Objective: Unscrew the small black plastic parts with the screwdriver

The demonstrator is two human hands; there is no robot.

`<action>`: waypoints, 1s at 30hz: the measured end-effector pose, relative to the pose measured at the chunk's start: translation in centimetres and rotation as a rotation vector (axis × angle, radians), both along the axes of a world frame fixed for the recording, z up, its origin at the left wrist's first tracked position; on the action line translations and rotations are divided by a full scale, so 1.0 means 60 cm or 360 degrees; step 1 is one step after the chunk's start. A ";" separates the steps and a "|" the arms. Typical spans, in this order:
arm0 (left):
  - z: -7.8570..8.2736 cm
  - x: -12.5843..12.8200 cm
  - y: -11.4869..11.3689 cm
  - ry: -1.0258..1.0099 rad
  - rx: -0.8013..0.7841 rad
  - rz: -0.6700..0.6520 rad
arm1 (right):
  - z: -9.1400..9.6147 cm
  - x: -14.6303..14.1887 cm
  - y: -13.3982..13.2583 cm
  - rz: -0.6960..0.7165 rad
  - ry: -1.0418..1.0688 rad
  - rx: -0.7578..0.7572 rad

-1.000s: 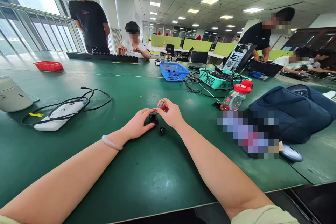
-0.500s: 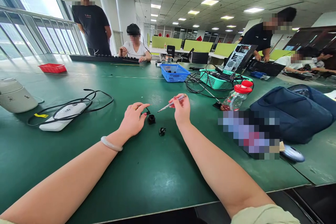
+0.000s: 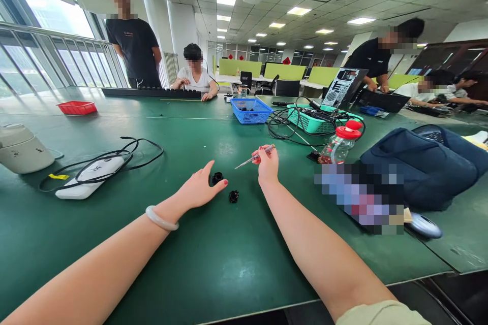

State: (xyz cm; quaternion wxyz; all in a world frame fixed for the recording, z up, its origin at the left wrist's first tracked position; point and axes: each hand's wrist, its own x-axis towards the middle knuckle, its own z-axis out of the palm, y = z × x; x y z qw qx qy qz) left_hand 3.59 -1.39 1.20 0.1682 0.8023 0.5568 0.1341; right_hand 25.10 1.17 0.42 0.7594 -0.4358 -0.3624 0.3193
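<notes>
Fingers of our left hand are spread, ungripping, around a small black boxy part, partly hiding it; contact unclear. Our right hand grasps a slim tool with a pointed metal shaft, its handle partly covered. A small black irregular piece lies nearer us on the smooth green surface, details unresolved.

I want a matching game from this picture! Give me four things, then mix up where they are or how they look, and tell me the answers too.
1. thin, pointed metal tool
2. small, black, boxy part
3. blue plastic mesh basket
4. flat white plastic device

A. has small dark things inside
B. has a thin black cable across it
C. in the grip of the right hand
D. framed by the open left hand

Right pairs: 1-C, 2-D, 3-A, 4-B
</notes>
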 end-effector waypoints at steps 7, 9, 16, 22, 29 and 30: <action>-0.020 0.043 -0.023 0.0001 0.0184 -0.0291 | -0.007 0.003 0.007 -0.0007 -0.0004 0.0022; -0.021 0.047 -0.028 -0.0011 0.0196 -0.0281 | -0.007 0.002 0.006 0.0006 0.0020 0.0033; -0.012 0.030 -0.051 -0.0003 0.0155 -0.0365 | -0.005 -0.006 0.001 0.0096 0.0036 0.0006; -0.006 -0.070 -0.102 0.0067 0.0068 -0.0318 | -0.003 -0.012 -0.007 0.0157 -0.0016 -0.0027; -0.006 -0.325 -0.107 0.0298 0.0027 -0.0052 | -0.009 -0.018 -0.008 0.0238 -0.0054 -0.0063; -0.007 -0.365 -0.103 0.0316 0.0044 -0.0020 | -0.010 -0.019 -0.007 0.0244 -0.0052 -0.0054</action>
